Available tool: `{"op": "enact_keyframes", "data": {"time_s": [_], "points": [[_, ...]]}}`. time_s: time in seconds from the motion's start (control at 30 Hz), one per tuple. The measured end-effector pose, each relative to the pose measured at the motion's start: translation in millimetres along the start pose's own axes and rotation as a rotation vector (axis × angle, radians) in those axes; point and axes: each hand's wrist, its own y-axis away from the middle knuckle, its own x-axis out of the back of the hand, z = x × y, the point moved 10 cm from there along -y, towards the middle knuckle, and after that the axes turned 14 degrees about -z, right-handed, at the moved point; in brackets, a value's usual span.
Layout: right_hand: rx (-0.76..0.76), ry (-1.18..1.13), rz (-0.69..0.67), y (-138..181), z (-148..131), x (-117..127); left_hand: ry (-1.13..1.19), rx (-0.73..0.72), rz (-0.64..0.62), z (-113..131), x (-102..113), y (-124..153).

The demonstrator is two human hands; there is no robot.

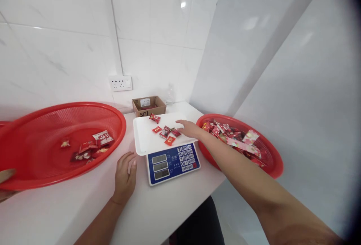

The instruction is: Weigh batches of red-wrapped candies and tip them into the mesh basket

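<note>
My right hand [188, 128] is over the right side of the white weighing tray [143, 145], fingers stretched out and holding nothing that I can see. Just beside its fingers lies a dark red candy packet [175, 132]. Several other small wrapped candies [164, 132] are scattered on the tray. Under the tray, the blue digital scale [173, 162] faces me with its keypad and displays. My left hand [125, 177] is by the scale's left side, near the table top, with its fingers loosely curved, thumb apart and nothing in it.
A red basket [42, 111] with a few packets stands at left; another person's hand [7, 175] is at its near rim. On the right, another red basket [278, 162] holds many packets. A cardboard box [149, 106] sits behind the tray, near the tiled wall.
</note>
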Motion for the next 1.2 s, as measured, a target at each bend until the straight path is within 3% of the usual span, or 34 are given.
{"op": "enact_keyframes", "data": {"time_s": [0.1,0.27,0.63,0.8,0.93,1.07,1.2], "points": [[0.018,0.037,-0.045,1,-1,-12,-0.002,0.0,0.001,1,0,0],[0.065,0.071,0.008,-3,-22,-9,-0.003,0.014,-0.006,2,0,1],[0.198,0.176,-0.123,-60,-93,-51,-0.043,-0.057,0.03,0,1,3],[0.243,0.195,-0.14,-50,-96,-42,-0.03,-0.023,0.04,-4,3,6],[0.259,0.2,-0.108,-22,-70,-6,0.0,0.006,0.022,-6,2,4],[0.091,0.235,-0.052,21,-6,37,0.018,0.029,0.009,-7,0,3],[-0.057,0.249,-0.126,65,56,40,0.034,0.033,0.009,-8,0,2]]}}
